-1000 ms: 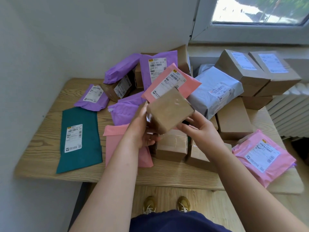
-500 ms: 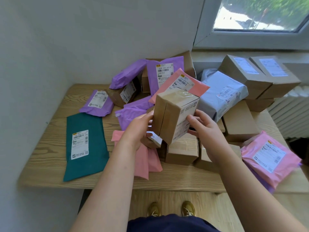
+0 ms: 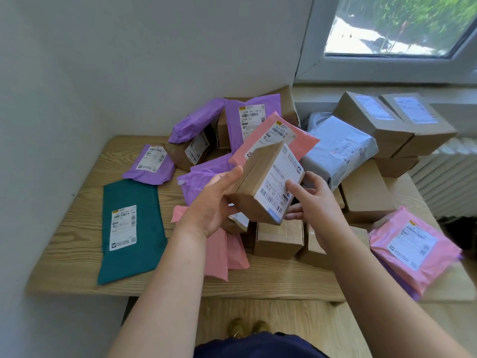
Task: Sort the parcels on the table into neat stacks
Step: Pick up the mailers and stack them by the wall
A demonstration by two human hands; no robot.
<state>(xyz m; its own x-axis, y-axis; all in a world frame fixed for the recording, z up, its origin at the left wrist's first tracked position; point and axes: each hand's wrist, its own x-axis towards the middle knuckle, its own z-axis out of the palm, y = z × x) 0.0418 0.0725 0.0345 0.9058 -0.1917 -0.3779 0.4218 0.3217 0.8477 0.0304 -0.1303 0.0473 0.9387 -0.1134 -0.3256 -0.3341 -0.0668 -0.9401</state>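
Observation:
A small brown cardboard box with a white shipping label is held tilted above the middle of the wooden table. My left hand cups its left side and underside. My right hand grips its right edge, thumb on the label. Below it lie more brown boxes and a pink mailer. A teal mailer lies flat at the left, purple mailers behind it, and a salmon mailer behind the held box.
A grey poly bag leans at the back right beside stacked brown boxes on the sill. A pink mailer overhangs the table's right end. A radiator stands at the right, a wall at the left.
The held box has been turned between both hands, so its white label now faces up toward me; the camera view has shifted slightly.

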